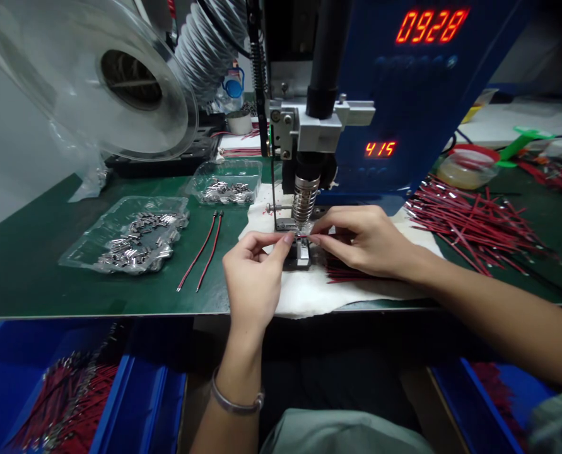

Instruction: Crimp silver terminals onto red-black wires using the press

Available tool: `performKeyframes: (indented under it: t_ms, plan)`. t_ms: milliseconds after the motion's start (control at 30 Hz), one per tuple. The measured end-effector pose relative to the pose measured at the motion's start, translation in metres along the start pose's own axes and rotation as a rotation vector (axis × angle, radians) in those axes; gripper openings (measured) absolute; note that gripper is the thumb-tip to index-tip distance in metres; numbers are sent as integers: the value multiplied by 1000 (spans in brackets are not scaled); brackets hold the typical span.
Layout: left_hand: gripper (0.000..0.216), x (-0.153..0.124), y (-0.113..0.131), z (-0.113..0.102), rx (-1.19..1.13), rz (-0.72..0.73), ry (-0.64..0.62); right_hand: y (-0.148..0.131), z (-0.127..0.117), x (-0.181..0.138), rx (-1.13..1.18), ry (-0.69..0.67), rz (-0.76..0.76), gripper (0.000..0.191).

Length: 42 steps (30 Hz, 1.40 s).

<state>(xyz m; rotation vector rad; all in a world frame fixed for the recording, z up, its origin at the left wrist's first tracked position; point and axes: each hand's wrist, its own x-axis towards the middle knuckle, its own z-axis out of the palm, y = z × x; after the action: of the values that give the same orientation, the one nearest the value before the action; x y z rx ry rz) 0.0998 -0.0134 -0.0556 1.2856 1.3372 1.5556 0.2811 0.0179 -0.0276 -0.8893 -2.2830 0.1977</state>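
Observation:
My left hand (252, 274) and my right hand (363, 239) meet under the coiled tip (305, 200) of a blue press machine (403, 94). Both pinch a thin red wire (304, 236) over a small metal fixture (302, 253). The left fingers hold one end with a tiny part I cannot make out. More red wires (344, 271) lie under my right hand on a white cloth (309, 293).
Two clear trays of small metal sleeves (134, 243) (226, 189) sit on the green mat at left, with two red-black wires (205, 249) beside them. A heap of red wires (470, 227) lies at right. Blue bins (72, 391) with finished wires stand below the table edge. A clear reel (120, 75) hangs at upper left.

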Motion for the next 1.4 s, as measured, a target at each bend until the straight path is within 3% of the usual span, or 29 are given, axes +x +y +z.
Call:
performKeyframes:
  t_ms: [233, 1400]
  plan:
    - [22, -1, 1, -2, 14, -11, -5, 2, -3, 1, -12, -62, -86, 15]
    - [24, -1, 3, -3, -1, -40, -38, 3, -9, 2, -56, -126, -99, 15]
